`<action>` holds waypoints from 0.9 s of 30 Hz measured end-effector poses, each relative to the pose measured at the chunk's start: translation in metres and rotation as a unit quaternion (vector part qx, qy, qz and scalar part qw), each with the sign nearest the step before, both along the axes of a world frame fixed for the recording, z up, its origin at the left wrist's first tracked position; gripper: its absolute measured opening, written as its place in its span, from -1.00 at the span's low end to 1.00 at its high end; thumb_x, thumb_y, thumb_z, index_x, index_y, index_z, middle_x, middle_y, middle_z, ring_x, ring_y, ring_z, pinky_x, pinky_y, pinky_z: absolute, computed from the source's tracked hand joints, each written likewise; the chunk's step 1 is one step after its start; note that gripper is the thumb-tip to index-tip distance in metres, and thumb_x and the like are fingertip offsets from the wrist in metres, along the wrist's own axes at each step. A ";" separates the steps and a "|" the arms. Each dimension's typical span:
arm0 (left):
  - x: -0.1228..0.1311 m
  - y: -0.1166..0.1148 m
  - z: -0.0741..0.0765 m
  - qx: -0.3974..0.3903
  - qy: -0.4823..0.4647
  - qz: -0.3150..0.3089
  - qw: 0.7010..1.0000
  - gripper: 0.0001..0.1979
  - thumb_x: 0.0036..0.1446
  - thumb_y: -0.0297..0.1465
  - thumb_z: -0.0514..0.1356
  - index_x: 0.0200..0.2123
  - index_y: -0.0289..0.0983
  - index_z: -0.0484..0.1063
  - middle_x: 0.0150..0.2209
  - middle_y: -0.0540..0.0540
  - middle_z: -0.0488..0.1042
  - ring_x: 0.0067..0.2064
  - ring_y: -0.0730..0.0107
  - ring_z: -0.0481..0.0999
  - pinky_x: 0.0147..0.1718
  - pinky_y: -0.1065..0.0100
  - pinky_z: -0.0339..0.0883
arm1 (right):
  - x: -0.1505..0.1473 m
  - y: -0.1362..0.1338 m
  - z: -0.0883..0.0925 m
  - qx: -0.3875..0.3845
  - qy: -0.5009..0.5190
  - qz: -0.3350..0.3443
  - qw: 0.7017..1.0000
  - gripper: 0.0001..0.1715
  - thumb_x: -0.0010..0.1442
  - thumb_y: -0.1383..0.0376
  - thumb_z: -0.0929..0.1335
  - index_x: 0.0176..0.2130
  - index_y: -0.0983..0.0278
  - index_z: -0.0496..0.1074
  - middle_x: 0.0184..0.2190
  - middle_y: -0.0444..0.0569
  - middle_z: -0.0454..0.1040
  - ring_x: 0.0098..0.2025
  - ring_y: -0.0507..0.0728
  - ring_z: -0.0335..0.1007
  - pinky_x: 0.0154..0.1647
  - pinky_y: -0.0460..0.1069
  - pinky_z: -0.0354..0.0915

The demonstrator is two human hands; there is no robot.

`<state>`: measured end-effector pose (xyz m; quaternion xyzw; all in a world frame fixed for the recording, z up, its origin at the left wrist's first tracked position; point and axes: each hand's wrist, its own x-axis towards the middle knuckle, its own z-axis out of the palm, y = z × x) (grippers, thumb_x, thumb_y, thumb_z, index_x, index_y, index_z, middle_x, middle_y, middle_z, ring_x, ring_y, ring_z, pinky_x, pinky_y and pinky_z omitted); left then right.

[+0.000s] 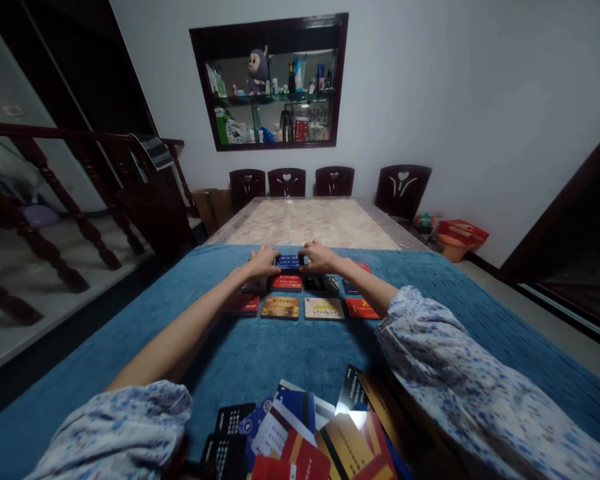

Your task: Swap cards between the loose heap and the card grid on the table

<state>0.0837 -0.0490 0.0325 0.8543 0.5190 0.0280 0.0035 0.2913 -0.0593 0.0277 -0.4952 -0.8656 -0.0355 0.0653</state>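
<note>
Both arms reach forward over the blue cloth. A stack of blue cards (289,262) lies at the far side of the card rows, held by its two short ends. My left hand (263,261) grips its left end, and my right hand (319,257) grips its right end. Just nearer sits a red stack (287,283) with a black stack (322,284) beside it. The front row has a dark red stack (243,305), a gold one (280,308), a cream one (325,309) and a red one (362,307). My forearms and hands partly cover the outer stacks.
A loose heap of mixed cards (300,433) lies close to me between my sleeves. The blue cloth (145,320) covers the near table; patterned tabletop (320,220) shows beyond. Dark chairs (286,183) stand at the far end, and a stair railing (70,207) at left.
</note>
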 end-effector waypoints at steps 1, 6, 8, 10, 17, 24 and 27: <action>0.001 0.002 -0.001 0.000 -0.001 0.002 1.000 -0.51 0.02 -0.32 0.21 0.07 -0.24 0.44 0.10 -0.21 0.42 0.18 -0.12 0.23 0.07 -0.01 0.22 | 0.000 0.002 -0.001 -0.001 0.000 -0.001 1.000 -0.52 0.12 0.10 0.43 -0.01 0.26 0.53 -0.02 0.15 0.43 0.08 0.33 0.23 -0.03 0.05 0.22; 0.006 0.010 -0.003 -0.008 0.002 0.014 1.000 -0.51 0.03 -0.34 0.22 0.08 -0.22 0.44 0.13 -0.21 0.40 0.22 -0.13 0.20 0.09 -0.04 0.19 | -0.001 0.008 0.000 -0.024 -0.006 -0.024 0.999 -0.51 0.13 0.10 0.42 0.00 0.27 0.53 0.03 0.19 0.42 0.12 0.36 0.21 -0.01 0.09 0.22; 0.008 0.012 -0.005 -0.011 -0.001 0.016 1.000 -0.52 0.03 -0.35 0.23 0.08 -0.23 0.45 0.13 -0.22 0.40 0.22 -0.16 0.20 0.10 -0.09 0.18 | -0.002 0.010 0.000 -0.032 -0.012 -0.036 0.999 -0.50 0.13 0.11 0.43 0.02 0.27 0.52 0.05 0.19 0.42 0.14 0.37 0.20 -0.01 0.10 0.23; 0.009 0.014 -0.006 -0.014 -0.004 0.016 1.000 -0.52 0.03 -0.36 0.24 0.07 -0.23 0.45 0.13 -0.24 0.40 0.22 -0.18 0.20 0.11 -0.13 0.17 | -0.004 0.012 -0.001 -0.038 -0.018 -0.045 0.998 -0.50 0.13 0.13 0.43 0.04 0.25 0.51 0.06 0.18 0.42 0.15 0.38 0.21 -0.01 0.10 0.24; 0.008 0.021 -0.013 -0.031 -0.001 0.014 0.999 -0.57 0.06 -0.39 0.23 0.05 -0.25 0.45 0.14 -0.26 0.41 0.26 -0.12 0.17 0.16 -0.22 0.09 | -0.007 0.019 -0.007 -0.058 -0.027 -0.061 0.996 -0.51 0.13 0.11 0.43 0.03 0.23 0.52 0.09 0.16 0.44 0.17 0.40 0.20 -0.02 0.10 0.28; 0.008 0.026 -0.016 -0.042 0.000 0.019 0.999 -0.57 0.06 -0.39 0.24 0.05 -0.24 0.45 0.10 -0.24 0.45 0.27 -0.07 0.18 0.20 -0.17 0.09 | -0.007 0.019 -0.009 -0.079 -0.039 -0.069 0.994 -0.47 0.14 0.11 0.40 0.09 0.21 0.48 0.09 0.10 0.47 0.18 0.38 0.21 0.03 0.12 0.26; 0.008 0.027 -0.016 -0.044 0.000 0.012 0.999 -0.59 0.05 -0.39 0.25 0.02 -0.24 0.47 0.10 -0.24 0.46 0.26 -0.11 0.20 0.18 -0.20 0.10 | -0.007 0.019 -0.009 -0.084 -0.043 -0.077 0.993 -0.47 0.14 0.10 0.39 0.08 0.19 0.48 0.09 0.11 0.47 0.18 0.39 0.21 0.03 0.14 0.27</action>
